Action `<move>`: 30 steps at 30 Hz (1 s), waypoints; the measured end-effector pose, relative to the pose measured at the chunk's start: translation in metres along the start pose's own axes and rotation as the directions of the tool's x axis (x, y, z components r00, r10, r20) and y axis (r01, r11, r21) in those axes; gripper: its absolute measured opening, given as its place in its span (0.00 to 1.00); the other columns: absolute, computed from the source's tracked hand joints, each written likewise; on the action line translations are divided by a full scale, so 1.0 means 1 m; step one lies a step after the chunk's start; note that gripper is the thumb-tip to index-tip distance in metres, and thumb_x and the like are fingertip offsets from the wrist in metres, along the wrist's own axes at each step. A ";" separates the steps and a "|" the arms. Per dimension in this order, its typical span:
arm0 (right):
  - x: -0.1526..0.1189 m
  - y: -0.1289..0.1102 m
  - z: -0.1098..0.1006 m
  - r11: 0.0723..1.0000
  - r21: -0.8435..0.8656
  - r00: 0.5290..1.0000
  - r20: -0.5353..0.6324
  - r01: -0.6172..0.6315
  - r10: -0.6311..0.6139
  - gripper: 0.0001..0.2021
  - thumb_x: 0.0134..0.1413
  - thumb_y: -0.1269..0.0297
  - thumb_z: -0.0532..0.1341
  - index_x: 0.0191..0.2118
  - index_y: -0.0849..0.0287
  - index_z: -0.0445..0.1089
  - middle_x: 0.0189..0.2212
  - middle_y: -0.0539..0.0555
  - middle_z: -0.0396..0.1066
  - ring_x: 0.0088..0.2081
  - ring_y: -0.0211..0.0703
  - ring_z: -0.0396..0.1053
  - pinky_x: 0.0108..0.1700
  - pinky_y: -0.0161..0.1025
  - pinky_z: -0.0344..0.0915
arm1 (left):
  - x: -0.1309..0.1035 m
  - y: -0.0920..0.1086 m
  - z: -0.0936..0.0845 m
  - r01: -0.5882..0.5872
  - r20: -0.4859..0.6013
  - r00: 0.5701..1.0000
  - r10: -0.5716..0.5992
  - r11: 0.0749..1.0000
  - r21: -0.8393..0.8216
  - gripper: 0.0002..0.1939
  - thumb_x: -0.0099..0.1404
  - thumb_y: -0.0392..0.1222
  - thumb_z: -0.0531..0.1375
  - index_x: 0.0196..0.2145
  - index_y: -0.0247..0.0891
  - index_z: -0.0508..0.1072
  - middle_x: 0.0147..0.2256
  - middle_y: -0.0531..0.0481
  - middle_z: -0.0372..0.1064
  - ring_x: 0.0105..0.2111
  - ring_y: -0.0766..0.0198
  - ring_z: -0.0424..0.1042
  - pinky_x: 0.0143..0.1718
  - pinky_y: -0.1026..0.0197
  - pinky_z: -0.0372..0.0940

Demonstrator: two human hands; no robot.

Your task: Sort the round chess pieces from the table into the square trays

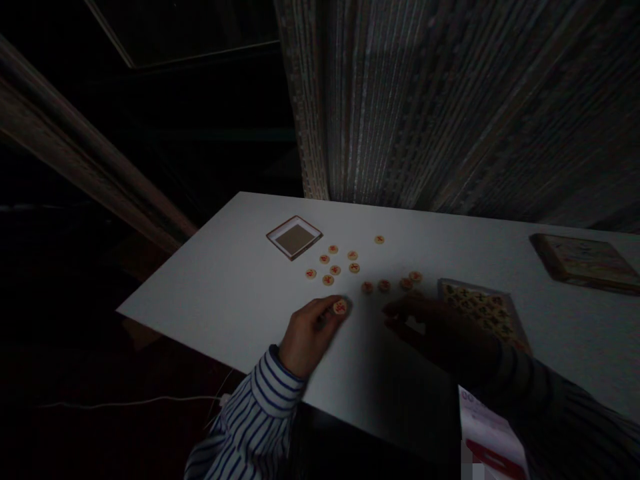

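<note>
My left hand point(307, 337) pinches a round wooden game piece with a red character point(341, 307) between thumb and fingertips, near the table's front edge. My right hand point(440, 330), in deep shadow, hovers just right of it with thumb and index finger apart and nothing visible between them. Several similar round pieces point(335, 270) lie scattered face up beyond my left hand. A short row of pieces point(384, 285) lies just beyond my right fingertips. Partly behind my right hand and forearm sits a box filled with pieces point(483, 308).
On the white table point(215, 267), an open, shallow tray point(295, 237) lies at the back left. A flat rectangular box point(587, 260) rests at the far right. Curtains point(365, 100) hang behind the table. A white cable point(150, 400) runs at lower left.
</note>
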State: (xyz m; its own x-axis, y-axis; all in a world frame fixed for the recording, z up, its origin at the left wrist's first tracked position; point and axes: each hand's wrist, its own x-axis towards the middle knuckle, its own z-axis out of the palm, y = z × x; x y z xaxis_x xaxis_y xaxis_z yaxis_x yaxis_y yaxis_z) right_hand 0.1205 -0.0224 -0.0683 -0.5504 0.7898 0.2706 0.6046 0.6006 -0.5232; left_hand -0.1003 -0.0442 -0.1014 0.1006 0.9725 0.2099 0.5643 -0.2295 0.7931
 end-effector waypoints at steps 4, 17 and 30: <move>-0.015 -0.001 -0.010 0.971 0.182 0.985 -0.040 -0.157 0.167 0.09 0.51 0.62 0.57 0.36 0.59 0.70 0.27 0.53 0.74 0.26 0.38 0.70 0.26 0.34 0.67 | -0.001 0.040 0.024 -0.063 0.155 0.985 0.079 0.992 -0.108 0.13 0.60 0.40 0.56 0.43 0.38 0.72 0.35 0.46 0.72 0.31 0.65 0.69 0.35 0.61 0.65; -0.070 0.014 -0.045 0.668 0.675 0.866 -0.087 -0.312 0.492 0.14 0.43 0.59 0.64 0.38 0.57 0.71 0.30 0.53 0.76 0.33 0.43 0.74 0.33 0.40 0.73 | 0.012 0.094 0.086 0.208 0.316 0.947 -0.053 0.852 -0.480 0.12 0.53 0.40 0.62 0.37 0.36 0.72 0.32 0.47 0.73 0.29 0.65 0.70 0.31 0.63 0.66; -0.093 0.040 -0.049 1.000 -0.020 0.950 -0.311 0.014 -0.019 0.11 0.56 0.63 0.54 0.43 0.57 0.68 0.36 0.56 0.73 0.37 0.40 0.71 0.36 0.42 0.71 | 0.025 0.101 0.110 0.351 0.477 0.875 -0.081 0.785 -0.510 0.12 0.56 0.42 0.59 0.36 0.36 0.76 0.33 0.45 0.75 0.27 0.66 0.69 0.31 0.61 0.65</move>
State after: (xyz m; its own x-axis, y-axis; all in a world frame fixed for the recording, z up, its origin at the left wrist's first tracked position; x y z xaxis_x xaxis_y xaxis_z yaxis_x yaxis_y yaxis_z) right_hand 0.2241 -0.0655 -0.0749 -0.3555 0.7777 0.5184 0.6085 0.6136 -0.5032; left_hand 0.0498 -0.0384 -0.0790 0.4336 0.8880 -0.1533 0.0601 0.1412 0.9882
